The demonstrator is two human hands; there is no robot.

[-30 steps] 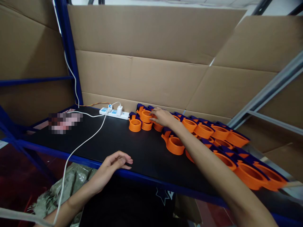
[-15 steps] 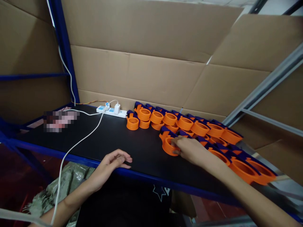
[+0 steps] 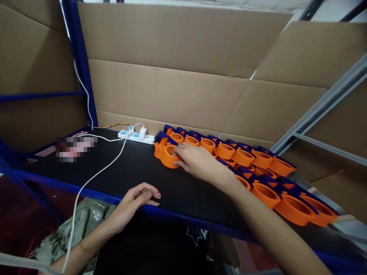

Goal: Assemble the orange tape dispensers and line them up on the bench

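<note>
My right hand (image 3: 195, 158) grips the rim of an orange ring-shaped part with a dark blue top piece (image 3: 168, 157), thumb and fingers pinching its right side. This part is at the left end of the rows, in front of another like it that it mostly hides. More orange and blue ring-shaped parts (image 3: 226, 150) stand in stacked rows behind and to the right of my hand. My left hand (image 3: 142, 195) rests at the table's front edge with its fingers loosely curled and apart, holding nothing.
On the black tabletop (image 3: 120, 172) a white power strip (image 3: 149, 138) with plugs lies at the back. A white cable (image 3: 100, 170) runs from it across the front edge. Cardboard panels (image 3: 172, 88) line the back. Blue posts (image 3: 82, 57) frame the left; wrapped bundles (image 3: 77, 217) lie below.
My right hand has carried the orange and blue ring-shaped part leftward and back, from the front row to the left end of the rear rows. My left hand has stayed in place.
</note>
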